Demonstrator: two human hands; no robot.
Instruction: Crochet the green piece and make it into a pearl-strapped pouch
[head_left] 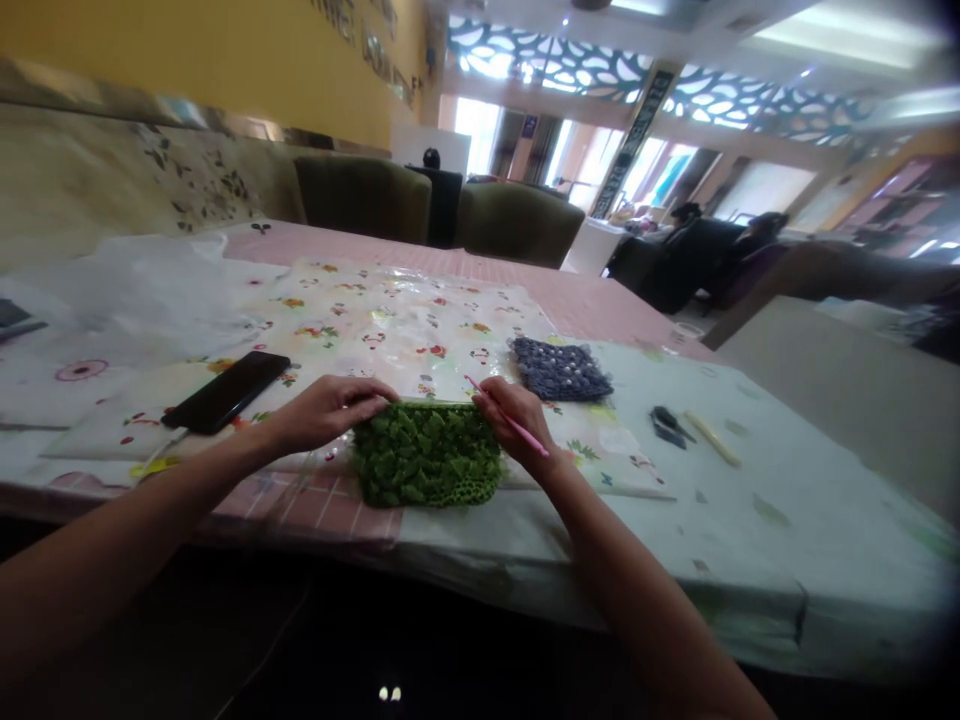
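Observation:
A green crocheted piece with a bumpy, leafy texture hangs at the table's near edge, stretched between my two hands. My left hand pinches its upper left corner between thumb and fingers. At the upper right corner, my right hand is closed on the piece and also holds a pink crochet hook, which slants across the fingers with its tip pointing up and left. Just beyond my right hand lies a grey-blue crocheted piece with an openwork middle.
A black phone with a white cable lies left of my hands. Clear plastic is heaped at far left. Small dark scissors and a pale yellow stick-like item rest at right. Chairs stand beyond the table.

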